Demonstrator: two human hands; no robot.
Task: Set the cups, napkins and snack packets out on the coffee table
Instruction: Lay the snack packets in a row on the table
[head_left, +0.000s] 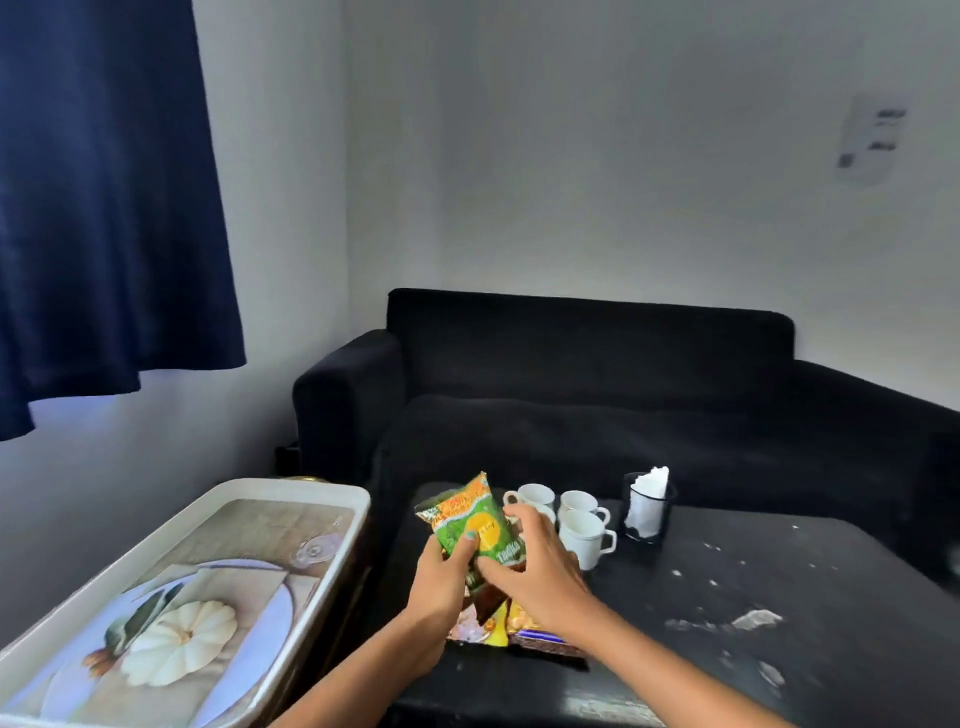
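Gripping a green snack packet (470, 525) above the dark tabletop (727, 597), left hand (441, 577) pinches it; right hand (535, 566), fingers curled, grasps its edge beside white cups (579, 519).

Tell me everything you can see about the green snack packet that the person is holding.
The green snack packet looks like glossy plastic film, green with an orange band at its top and a yellow round picture in the middle; its print is too blurred to read. It is lifted and tilted above the other packets on the dark coffee table, in front of the white cups. The left hand grips its lower part, thumb on the front; the right hand touches its right side.
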